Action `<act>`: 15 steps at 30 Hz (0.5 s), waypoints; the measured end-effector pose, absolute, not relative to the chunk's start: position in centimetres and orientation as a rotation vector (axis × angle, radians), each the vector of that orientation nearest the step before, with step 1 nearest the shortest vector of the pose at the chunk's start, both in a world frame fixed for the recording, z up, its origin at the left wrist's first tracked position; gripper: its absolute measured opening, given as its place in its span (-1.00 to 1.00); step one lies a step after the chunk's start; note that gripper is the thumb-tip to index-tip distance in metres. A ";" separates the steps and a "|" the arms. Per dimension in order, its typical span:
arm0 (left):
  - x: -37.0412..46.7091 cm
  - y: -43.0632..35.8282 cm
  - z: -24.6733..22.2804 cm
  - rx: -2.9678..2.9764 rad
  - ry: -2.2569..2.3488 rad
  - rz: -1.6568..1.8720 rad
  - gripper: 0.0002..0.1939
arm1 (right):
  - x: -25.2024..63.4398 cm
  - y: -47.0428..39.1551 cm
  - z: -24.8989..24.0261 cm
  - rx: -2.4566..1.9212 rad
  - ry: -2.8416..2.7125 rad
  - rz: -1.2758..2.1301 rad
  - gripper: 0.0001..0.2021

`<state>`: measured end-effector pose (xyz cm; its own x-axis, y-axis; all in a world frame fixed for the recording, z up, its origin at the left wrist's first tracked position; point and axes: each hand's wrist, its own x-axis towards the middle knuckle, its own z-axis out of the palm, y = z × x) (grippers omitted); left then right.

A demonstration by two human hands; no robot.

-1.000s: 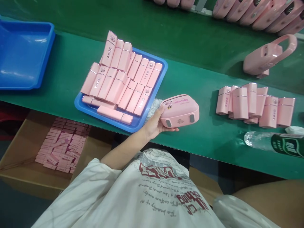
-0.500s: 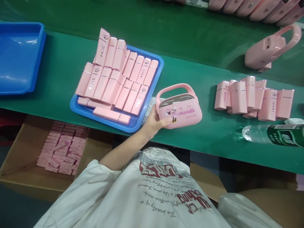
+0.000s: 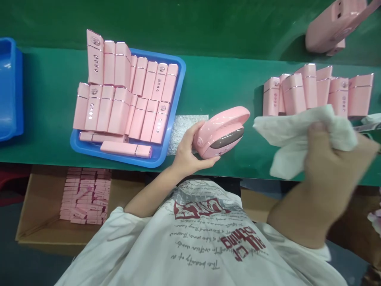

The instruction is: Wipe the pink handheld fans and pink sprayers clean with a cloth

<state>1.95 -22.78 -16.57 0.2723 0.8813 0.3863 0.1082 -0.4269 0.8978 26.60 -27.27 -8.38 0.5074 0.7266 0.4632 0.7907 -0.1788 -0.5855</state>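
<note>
My left hand (image 3: pixel 189 155) grips a glossy pink device (image 3: pixel 222 129) with a loop handle and a dark window, now tilted so its top faces the camera. My right hand (image 3: pixel 323 153), slightly blurred, pinches a crumpled white cloth (image 3: pixel 288 133) above the front edge of the green table. Beneath the left hand lies a sheet of bubble wrap (image 3: pixel 186 129). Left of it, a blue tray (image 3: pixel 177 79) holds rows of pink rectangular sticks (image 3: pixel 119 109). A group of similar pink pieces (image 3: pixel 294 93) stands behind the cloth.
Another pink handled device (image 3: pixel 330 28) stands at the back right. A second blue tray (image 3: pixel 18 95) is at the far left. Below the table edge, an open cardboard box (image 3: pixel 40 206) contains many pink pieces. A white wrapper lies at the right edge, partly behind the right hand.
The right hand has come into view with the white cloth. The left hand has turned the pink device from its printed face to its top. The view has shifted, and the bottle is out of sight.
</note>
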 end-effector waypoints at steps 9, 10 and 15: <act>2.0 -22.5 -16.7 1.866 1.003 1.255 -0.23 | 15.5 -27.9 -15.5 -1.337 -1.958 -0.090 -0.56; 2.1 -22.5 -16.6 1.886 0.998 1.269 -0.22 | 15.8 -27.8 -15.4 -1.323 -1.966 -0.085 -0.54; 2.3 -22.6 -16.2 1.941 1.042 1.248 -0.07 | 16.9 -26.8 -15.1 -1.383 -1.722 0.091 -0.50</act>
